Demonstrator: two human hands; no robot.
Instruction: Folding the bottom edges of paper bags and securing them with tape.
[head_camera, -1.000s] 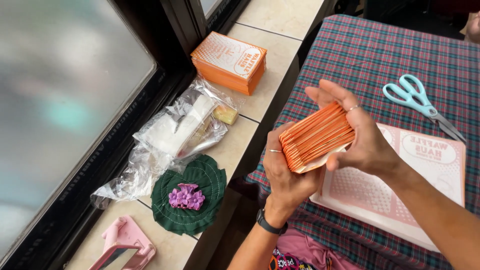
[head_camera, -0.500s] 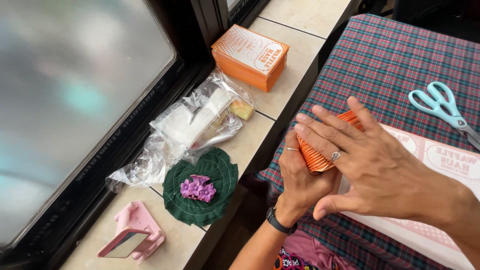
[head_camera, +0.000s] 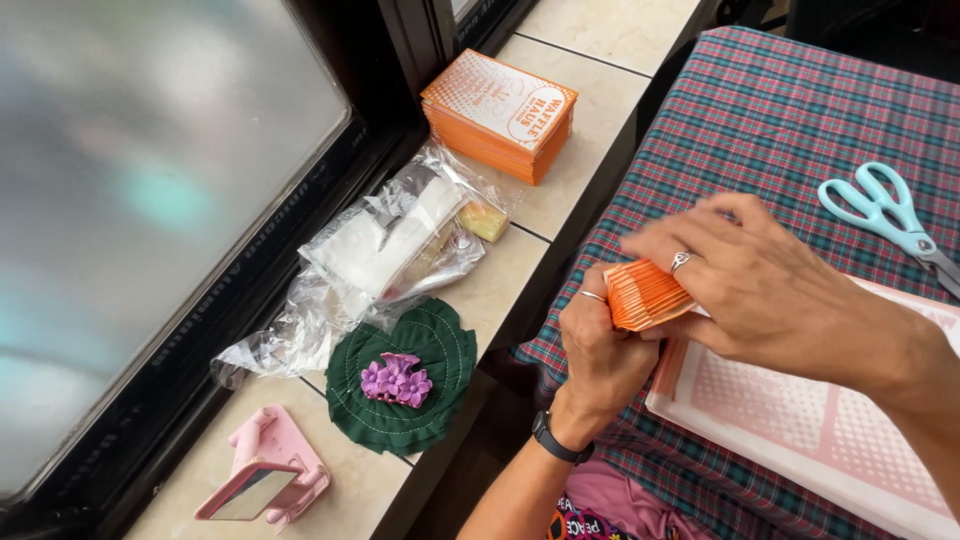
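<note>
1. Plaid cloth (head_camera: 800, 110) in red and green covers the table under our hands, with a tiled window ledge (head_camera: 600, 30) running along its left side.
2. Nearest us, our left hand (head_camera: 600, 350) comes up from below, fingers closed around the lower end of the orange stack (head_camera: 645, 293) of thin cards. A dark watch sits on that wrist.
3. Our right hand (head_camera: 770, 290) reaches in from the right and clamps over the stack's right side, fingers arched across the top. So both hands grip it, above the table's left edge.
4. The stack's long axis runs from lower left to upper right, between the two palms. Its ribbed, many-layered edge faces the camera; the left hand is the nearer one.
5. Under the right forearm lies a pink and white dotted sheet (head_camera: 800, 420).
6. Farther off, pale blue scissors (head_camera: 885, 215) lie on the cloth.
7. On the ledge sit a green fabric round (head_camera: 440, 400), crumpled clear bags (head_camera: 390, 250) and an orange box (head_camera: 500, 110).
</note>
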